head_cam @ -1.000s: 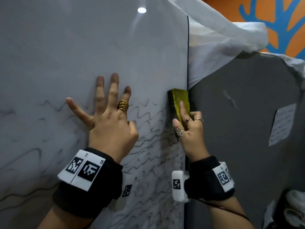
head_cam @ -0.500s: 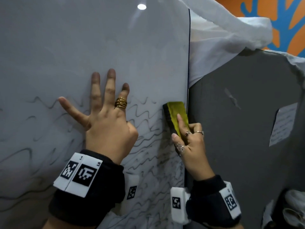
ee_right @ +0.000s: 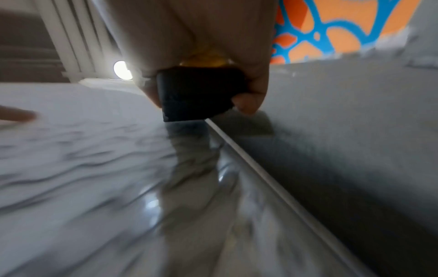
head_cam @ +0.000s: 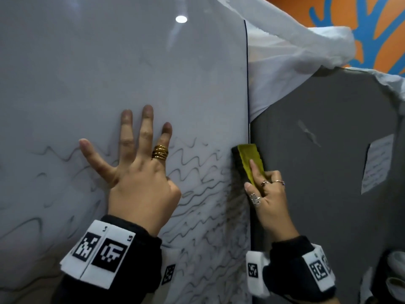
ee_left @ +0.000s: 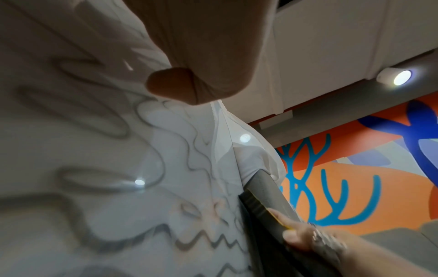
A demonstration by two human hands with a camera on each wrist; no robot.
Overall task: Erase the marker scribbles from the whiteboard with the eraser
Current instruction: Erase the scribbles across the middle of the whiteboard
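The whiteboard [head_cam: 109, 62] fills the left of the head view; wavy black marker scribbles [head_cam: 197, 194] cover its lower half, and its upper half is wiped grey-white. My left hand [head_cam: 135, 172] lies flat on the board with fingers spread. My right hand [head_cam: 265, 194] grips the yellow-backed eraser [head_cam: 249, 159], whose black pad presses on the board's right edge. In the right wrist view the eraser [ee_right: 199, 93] sits in my fingers, with a smeared track below it. The left wrist view shows scribbles [ee_left: 201, 239] and the eraser [ee_left: 260, 211] edge-on.
A grey panel [head_cam: 328, 172] stands right of the board with a paper note [head_cam: 375, 163] stuck on it. White plastic sheeting [head_cam: 295, 51] drapes over the panel's top. An orange and blue mural wall [head_cam: 372, 29] lies behind.
My right hand has slid the eraser down the board's right edge, from above the scribbles into them. My left hand has stayed flat on the board.
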